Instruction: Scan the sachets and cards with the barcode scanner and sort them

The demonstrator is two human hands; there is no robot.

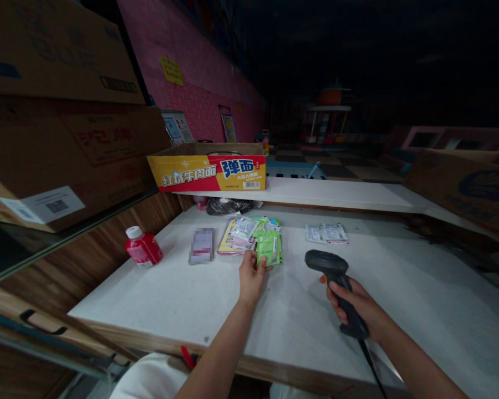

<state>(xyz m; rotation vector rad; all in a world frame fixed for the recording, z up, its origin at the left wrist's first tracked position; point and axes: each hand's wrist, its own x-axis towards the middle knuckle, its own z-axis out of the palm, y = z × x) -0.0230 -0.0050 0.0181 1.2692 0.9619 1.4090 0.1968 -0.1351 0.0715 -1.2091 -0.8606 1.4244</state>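
Note:
My left hand (pixel 251 277) is closed on the lower edge of a bright green packet (pixel 269 246) with a barcode on it. That packet lies at the right side of a pile of flat packets (pixel 244 228), some silvery, some green. In my right hand (pixel 353 305) is a black barcode scanner (pixel 330 262), gripped by its handle, its head pointing left towards the packets and its cable hanging down. Further back on the right, two silvery packets (pixel 325 233) lie side by side on the white tabletop (pixel 183 293).
A red bottle with a white cap (pixel 143 247) stands at the left, with a blurred-out flat item (pixel 202 245) near it. A yellow and red carton (pixel 208 173) sits on the raised shelf (pixel 336 193). Large cardboard boxes (pixel 66 149) are stacked left; another box (pixel 469 185) is right.

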